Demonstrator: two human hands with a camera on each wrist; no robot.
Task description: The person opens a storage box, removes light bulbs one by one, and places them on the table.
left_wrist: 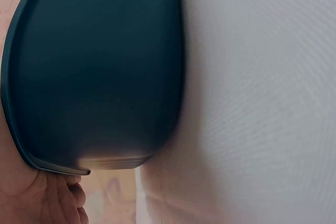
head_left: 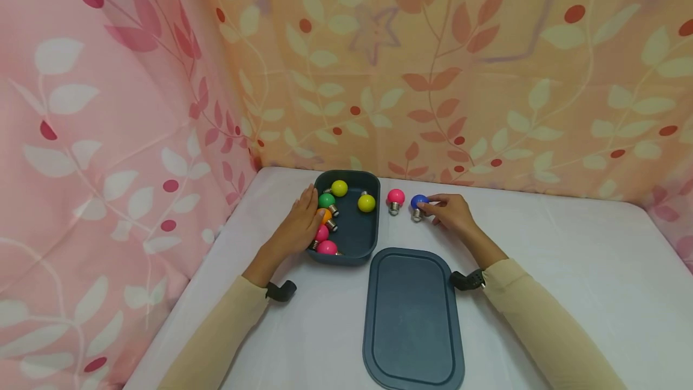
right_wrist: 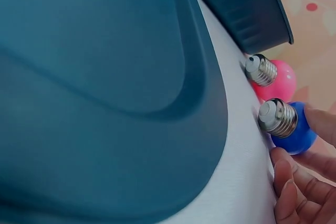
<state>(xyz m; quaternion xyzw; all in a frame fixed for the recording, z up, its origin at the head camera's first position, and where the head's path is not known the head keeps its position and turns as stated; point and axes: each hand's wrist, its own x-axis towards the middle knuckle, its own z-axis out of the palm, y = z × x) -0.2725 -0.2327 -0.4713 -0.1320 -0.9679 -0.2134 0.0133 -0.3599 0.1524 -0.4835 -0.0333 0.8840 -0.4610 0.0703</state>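
The left hand (head_left: 299,221) rests along the left rim of a dark blue-grey box (head_left: 354,259), fingers fairly straight and thumb near an orange bulb (head_left: 325,215). In the left wrist view, part of that hand (left_wrist: 50,195) shows beside the box wall (left_wrist: 100,72). The right hand (head_left: 452,214) pinches a blue light bulb (head_left: 418,201) between thumb and fingers. Its metal screw base (right_wrist: 278,118) points toward the wearer. Just left of it, a pink bulb (head_left: 396,197) lies on the white table.
Inside the box lie yellow bulbs (head_left: 366,203), a green bulb (head_left: 326,200) and pink bulbs (head_left: 327,248), mostly along the left side. A matching flat lid (head_left: 414,318) lies in front, between the forearms. Patterned cloth (head_left: 379,77) hangs behind the table (head_left: 568,245).
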